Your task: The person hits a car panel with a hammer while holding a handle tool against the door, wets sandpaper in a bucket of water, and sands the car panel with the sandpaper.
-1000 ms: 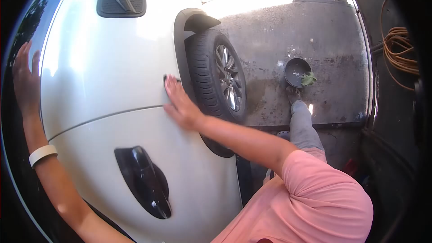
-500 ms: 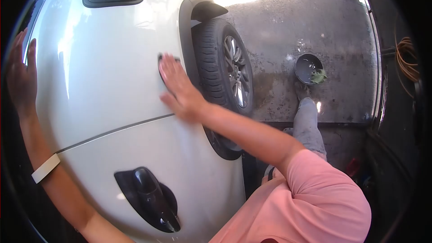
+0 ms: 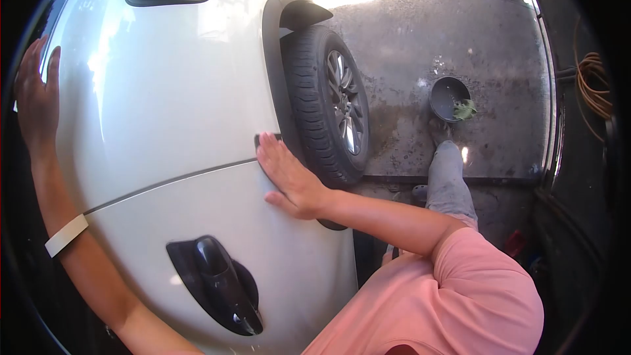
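Sleeve: pink; the right forearm emerges from it and reaches leftward over the white car door.
Door handle: black, mounted between the two arms.
Wristband: pale, encircling the extended left forearm.
Right hand: palm toward the bodywork, fingers straight and together, thumb apart; grip partly hidden, so whether the fingers clasp the pad cannot be told.
Black pad: beneath the right fingertips, just above the door seam, near the wheel arch.
Left hand: unclosed, thumb spread, at the window-side edge of the rear panel; contact unclear.
Wheel: multi-spoke, beside the panel.
Bowl: dark, on the floor, green cloth over its rim.
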Tool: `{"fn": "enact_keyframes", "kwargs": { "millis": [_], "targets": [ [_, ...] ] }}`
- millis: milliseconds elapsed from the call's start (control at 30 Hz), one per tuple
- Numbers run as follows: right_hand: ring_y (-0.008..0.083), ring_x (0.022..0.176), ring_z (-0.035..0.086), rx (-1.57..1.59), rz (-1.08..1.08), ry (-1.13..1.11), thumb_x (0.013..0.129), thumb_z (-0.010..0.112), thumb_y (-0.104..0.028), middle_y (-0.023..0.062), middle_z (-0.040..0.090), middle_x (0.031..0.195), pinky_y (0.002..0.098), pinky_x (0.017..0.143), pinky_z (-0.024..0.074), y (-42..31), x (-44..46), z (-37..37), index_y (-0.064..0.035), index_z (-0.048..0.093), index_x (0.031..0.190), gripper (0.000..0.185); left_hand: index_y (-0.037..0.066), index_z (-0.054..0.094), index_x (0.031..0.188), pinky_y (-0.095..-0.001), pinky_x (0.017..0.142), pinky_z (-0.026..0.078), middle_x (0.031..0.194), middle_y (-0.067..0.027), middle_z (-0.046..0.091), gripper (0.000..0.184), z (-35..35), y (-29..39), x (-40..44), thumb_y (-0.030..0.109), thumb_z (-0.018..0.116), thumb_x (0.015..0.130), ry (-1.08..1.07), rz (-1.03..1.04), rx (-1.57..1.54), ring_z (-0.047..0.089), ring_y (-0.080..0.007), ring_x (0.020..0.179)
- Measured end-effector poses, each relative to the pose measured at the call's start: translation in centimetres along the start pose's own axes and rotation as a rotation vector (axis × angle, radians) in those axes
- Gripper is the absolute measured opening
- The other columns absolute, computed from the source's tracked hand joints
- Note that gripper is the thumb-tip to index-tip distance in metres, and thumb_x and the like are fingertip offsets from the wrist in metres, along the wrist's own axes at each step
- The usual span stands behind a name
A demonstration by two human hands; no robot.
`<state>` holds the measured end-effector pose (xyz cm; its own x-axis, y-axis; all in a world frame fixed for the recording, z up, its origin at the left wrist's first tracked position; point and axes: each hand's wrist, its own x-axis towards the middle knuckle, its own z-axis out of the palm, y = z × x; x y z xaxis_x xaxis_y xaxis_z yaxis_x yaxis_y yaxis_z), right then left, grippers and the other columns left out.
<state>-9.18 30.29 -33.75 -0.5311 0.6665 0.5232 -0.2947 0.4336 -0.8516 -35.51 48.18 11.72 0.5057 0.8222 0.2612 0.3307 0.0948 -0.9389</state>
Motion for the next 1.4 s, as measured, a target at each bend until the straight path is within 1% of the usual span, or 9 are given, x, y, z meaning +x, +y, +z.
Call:
{"fn": "enact_keyframes", "kwargs": {
  "millis": [200, 300, 433, 633, 767, 933, 1033, 1167, 1400],
  "targets": [
    [0.0401, 0.153, 0.011, -0.098, -0.017, 0.256, 0.104, 0.042, -0.037, 0.0289, 0.018, 0.161, 0.0463, 0.125, 0.0109, 6.0, 13.5, -5.1, 0.0063, 0.023, 0.154, 0.069, 0.023, 0.052, 0.142, -0.0415, 0.116, 0.038, 0.146, -0.0036, 0.052, 0.045, 0.1, 0.6, 0.1, 0.046, 0.046, 0.104, -0.018, 0.017, -0.005, 0.048, -0.0244, 0.137],
    [0.0400, 0.153, 0.011, -0.115, -0.001, 0.246, 0.103, 0.044, -0.038, 0.0280, 0.016, 0.162, 0.0466, 0.125, 0.0108, 3.6, 10.2, -3.0, 0.0059, 0.022, 0.154, 0.071, 0.023, 0.052, 0.143, -0.0411, 0.116, 0.036, 0.147, -0.0039, 0.051, 0.045, 0.3, 0.1, 0.2, 0.045, 0.047, 0.104, -0.038, 0.013, -0.016, 0.047, -0.0241, 0.138],
    [0.0361, 0.155, 0.008, -0.075, -0.056, -0.016, 0.102, 0.045, -0.041, 0.0234, 0.010, 0.165, 0.0470, 0.125, 0.0095, -1.0, 0.5, -0.5, 0.0031, 0.019, 0.156, 0.075, 0.023, 0.052, 0.143, -0.0410, 0.117, 0.034, 0.148, -0.0041, 0.050, 0.045, 0.1, 1.6, 0.1, 0.044, 0.048, 0.104, -0.034, -0.014, 0.008, 0.045, -0.0238, 0.139],
    [0.0363, 0.154, 0.011, -0.100, 0.044, 0.198, 0.103, 0.045, -0.037, 0.0257, 0.013, 0.164, 0.0476, 0.124, 0.0109, 1.8, 7.7, -2.6, 0.0037, 0.019, 0.156, 0.072, 0.023, 0.051, 0.143, -0.0417, 0.117, 0.033, 0.148, -0.0043, 0.049, 0.045, 0.4, 1.6, 0.1, 0.043, 0.050, 0.104, -0.024, 0.012, 0.059, 0.045, -0.0235, 0.138],
    [0.0372, 0.154, 0.010, -0.083, -0.020, -0.013, 0.102, 0.049, -0.034, 0.0257, 0.013, 0.164, 0.0479, 0.124, 0.0113, -2.2, -0.2, -0.8, 0.0047, 0.020, 0.155, 0.072, 0.023, 0.048, 0.145, -0.0416, 0.116, 0.034, 0.148, -0.0042, 0.048, 0.043, 0.6, 1.4, 0.0, 0.037, 0.049, 0.105, -0.011, 0.055, 0.041, 0.046, -0.0229, 0.138],
    [0.0370, 0.154, 0.010, -0.100, 0.011, 0.128, 0.102, 0.048, -0.033, 0.0259, 0.013, 0.164, 0.0478, 0.124, 0.0108, -0.1, 5.8, -2.4, 0.0055, 0.020, 0.155, 0.071, 0.022, 0.048, 0.145, -0.0417, 0.115, 0.036, 0.147, -0.0040, 0.048, 0.041, 1.0, 1.5, -0.2, 0.033, 0.049, 0.105, -0.015, 0.058, 0.060, 0.046, -0.0223, 0.138],
    [0.0369, 0.154, 0.007, -0.042, 0.035, 0.072, 0.102, 0.047, -0.033, 0.0252, 0.009, 0.165, 0.0479, 0.124, 0.0095, -2.3, 2.1, -1.0, 0.0039, 0.016, 0.156, 0.073, 0.022, 0.049, 0.144, -0.0422, 0.113, 0.040, 0.148, -0.0040, 0.049, 0.041, 1.7, 0.6, -0.2, 0.032, 0.049, 0.105, -0.036, 0.182, 0.257, 0.046, -0.0225, 0.138],
    [0.0375, 0.155, 0.003, 0.019, 0.031, 0.020, 0.101, 0.046, -0.032, 0.0243, 0.005, 0.166, 0.0477, 0.124, 0.0072, -3.3, 0.7, -0.2, 0.0028, 0.010, 0.158, 0.076, 0.021, 0.049, 0.145, -0.0421, 0.110, 0.045, 0.148, -0.0051, 0.051, 0.041, 1.7, 0.9, 0.1, 0.033, 0.048, 0.105, -0.036, 0.033, -0.112, 0.048, -0.0238, 0.138],
    [0.0378, 0.155, 0.002, 0.020, 0.065, -0.016, 0.099, 0.047, -0.028, 0.0244, 0.005, 0.166, 0.0470, 0.125, 0.0053, -2.6, -2.0, -0.5, 0.0034, 0.010, 0.158, 0.076, 0.024, 0.047, 0.147, -0.0397, 0.115, 0.040, 0.152, -0.0044, 0.048, 0.046, 4.8, -1.8, -0.2, 0.044, 0.042, 0.106, -0.050, 0.143, 0.095, 0.046, -0.0247, 0.140]
  ]
}}
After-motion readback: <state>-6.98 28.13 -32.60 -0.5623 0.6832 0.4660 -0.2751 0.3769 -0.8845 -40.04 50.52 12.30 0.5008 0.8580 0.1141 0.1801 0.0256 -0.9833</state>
